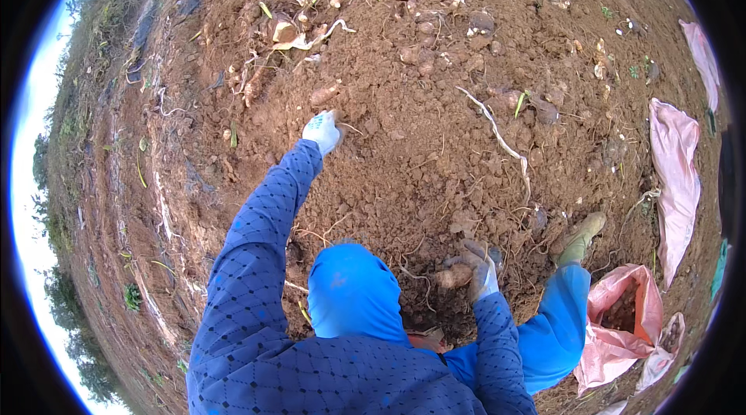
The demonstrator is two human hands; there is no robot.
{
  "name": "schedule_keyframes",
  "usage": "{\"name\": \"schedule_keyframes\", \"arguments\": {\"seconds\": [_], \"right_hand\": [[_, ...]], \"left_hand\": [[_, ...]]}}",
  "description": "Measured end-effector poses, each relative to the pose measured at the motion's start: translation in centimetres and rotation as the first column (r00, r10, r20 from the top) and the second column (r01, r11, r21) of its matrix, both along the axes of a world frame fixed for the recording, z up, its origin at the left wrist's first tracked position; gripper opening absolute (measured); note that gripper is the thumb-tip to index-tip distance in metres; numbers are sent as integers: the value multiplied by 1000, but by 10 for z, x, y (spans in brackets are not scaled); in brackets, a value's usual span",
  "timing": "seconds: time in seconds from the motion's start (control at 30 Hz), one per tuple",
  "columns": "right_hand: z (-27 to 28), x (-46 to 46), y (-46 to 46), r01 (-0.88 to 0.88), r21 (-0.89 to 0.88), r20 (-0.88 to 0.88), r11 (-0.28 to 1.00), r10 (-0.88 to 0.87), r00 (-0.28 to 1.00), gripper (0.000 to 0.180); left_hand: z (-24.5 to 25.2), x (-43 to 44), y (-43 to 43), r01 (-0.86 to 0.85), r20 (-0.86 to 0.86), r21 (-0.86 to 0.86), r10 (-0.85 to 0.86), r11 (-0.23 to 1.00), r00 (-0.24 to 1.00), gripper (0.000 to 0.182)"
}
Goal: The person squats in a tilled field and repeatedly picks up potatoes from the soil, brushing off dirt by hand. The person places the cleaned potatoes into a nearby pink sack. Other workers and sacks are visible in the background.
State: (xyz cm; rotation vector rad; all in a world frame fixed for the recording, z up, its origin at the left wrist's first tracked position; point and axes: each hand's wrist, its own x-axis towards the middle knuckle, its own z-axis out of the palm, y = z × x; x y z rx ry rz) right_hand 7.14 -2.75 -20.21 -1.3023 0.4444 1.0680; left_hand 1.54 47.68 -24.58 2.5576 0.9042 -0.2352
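Note:
My left hand, in a white glove (322,132), is over the loose brown soil at the left centre. It looks curled, and whether it holds anything cannot be told. Just beyond it lies a brown root tuber (324,94), apart from the glove. My right hand, in a soiled glove (481,270), is low near my bent leg, with its fingers at a knobbly brown tuber (454,276). The hand's near side and part of the tuber's grip are unclear. Between my arms is my knee in blue cloth (352,292).
An open pink sack (632,304) with dark contents stands at the lower right, beside my boot (584,235). Flat pink sacks (676,176) lie along the right. More tubers (425,59) and a long pale root or strip (498,132) lie on the soil ahead.

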Motion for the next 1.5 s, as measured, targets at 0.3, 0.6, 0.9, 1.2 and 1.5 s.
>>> {"name": "schedule_keyframes", "arguments": {"seconds": [0.3, 0.6, 0.9, 1.2, 1.5], "right_hand": [[-1, -31, 24, -254, -73, -21, 964, 253, 967, 60], [-21, -7, 160, -402, 237, 28, 885, 407, 913, 71], [-26, -64, 168, -217, 342, -250, 914, 311, 917, 59], [-26, -36, 127, -427, 165, 4, 889, 432, 902, 78], [19, -10, 156, -317, 409, -5, 856, 349, 937, 97]], "left_hand": [[-86, 35, 85, -284, -85, 45, 287, 958, 954, 79], [-29, -61, -166, 88, 30, -995, 710, -45, 703, 27], [-59, -125, -103, 36, 614, -199, 96, 979, 784, 35], [-184, -239, 137, -462, -245, -120, 424, 879, 872, 75], [5, -126, -64, -3, 218, -957, 725, 291, 654, 43]]}}
